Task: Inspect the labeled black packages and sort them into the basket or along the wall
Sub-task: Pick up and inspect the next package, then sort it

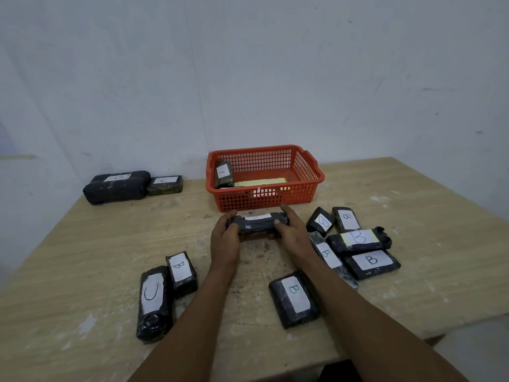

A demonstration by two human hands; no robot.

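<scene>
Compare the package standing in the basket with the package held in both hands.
The basket package leans upright in the red basket, untouched; the held package lies level, gripped by the left hand and right hand. Its label reads A; the held one's looks like B. Both are black-wrapped with white labels.

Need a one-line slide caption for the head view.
Both hands, left and right, hold a black package before the red basket.
</scene>
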